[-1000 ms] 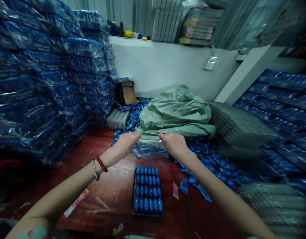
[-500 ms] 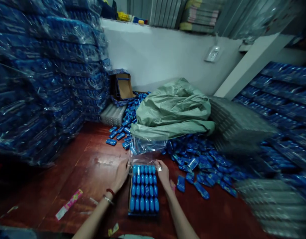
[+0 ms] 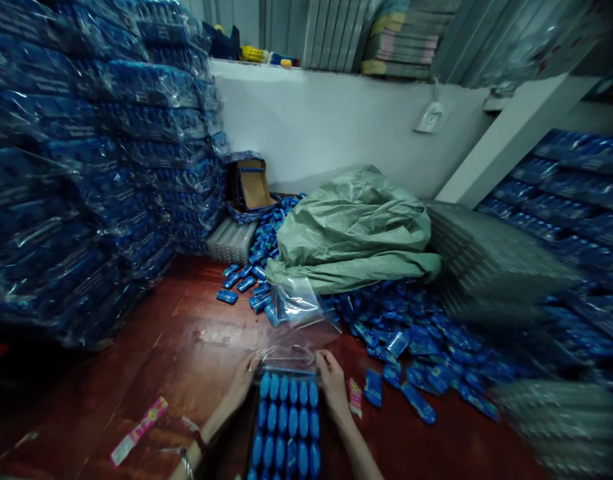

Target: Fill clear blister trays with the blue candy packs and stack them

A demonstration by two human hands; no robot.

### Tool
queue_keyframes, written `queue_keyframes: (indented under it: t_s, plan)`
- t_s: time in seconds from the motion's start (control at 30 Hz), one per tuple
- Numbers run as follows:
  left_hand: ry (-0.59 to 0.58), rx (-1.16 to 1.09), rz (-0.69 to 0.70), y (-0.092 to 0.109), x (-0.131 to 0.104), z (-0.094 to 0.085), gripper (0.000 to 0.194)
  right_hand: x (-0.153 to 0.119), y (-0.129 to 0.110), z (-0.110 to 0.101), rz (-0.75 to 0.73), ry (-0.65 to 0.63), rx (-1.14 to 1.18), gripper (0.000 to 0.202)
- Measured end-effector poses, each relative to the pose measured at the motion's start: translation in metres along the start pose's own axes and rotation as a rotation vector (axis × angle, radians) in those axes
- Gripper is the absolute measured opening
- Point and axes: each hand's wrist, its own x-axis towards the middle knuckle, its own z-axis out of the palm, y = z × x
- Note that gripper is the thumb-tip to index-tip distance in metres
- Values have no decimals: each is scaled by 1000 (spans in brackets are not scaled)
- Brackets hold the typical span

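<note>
A tray of blue oval packets in rows lies low in the middle of the view, its near end cut off by the frame. Clear plastic film spreads from its far edge. At the tray's far left corner, my left hand has its fingers closed on the film. My right hand pinches the film at the far right corner. Loose blue packets are heaped beyond and to the right, partly under a green cloth sack.
Wrapped blue packs are stacked high at left, with more packs at right. Grey plastic trays stand beside the sack. An open cardboard box leans near the white wall. A pink wrapper lies at left.
The tray and both hands appear lower and nearer in the view, and the tray's near end has left the frame. The film now stands up and spreads beyond the tray. The whole view has shifted slightly.
</note>
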Motion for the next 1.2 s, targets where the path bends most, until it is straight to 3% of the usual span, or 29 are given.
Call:
queue_keyframes:
  t_s: [0.17, 0.3, 0.47, 0.6, 0.7, 0.8, 0.87, 1.03, 1.2]
  plan:
    - [194, -7, -5, -7, 11, 12, 55, 12, 0, 9, 28, 82, 48, 39]
    - [224, 56, 2, -10, 2, 11, 38, 8, 8, 7, 38, 109, 22, 37]
    - [108, 312, 74, -3, -20, -1, 30, -8, 15, -2, 53, 82, -30, 32]
    - [-50, 369, -74, 3, -29, -2, 45, -26, 17, -11, 53, 50, -151, 26]
    - [-40, 539, -174, 10, -28, 0, 51, -33, 10, -16, 58, -8, -359, 25]
    - [97, 771, -71, 18, -21, 0, 39, -30, -4, -21, -7, -3, -637, 29]
    - [151, 789, 16, 20, -12, -1, 33, -23, -13, -25, -81, -6, -743, 35]
    - [83, 589, 121, 19, 6, -1, 24, -3, -25, -27, -99, -152, -501, 24]
    - [155, 544, 213, 19, -14, -2, 25, -23, -25, -25, -163, -61, -439, 28]
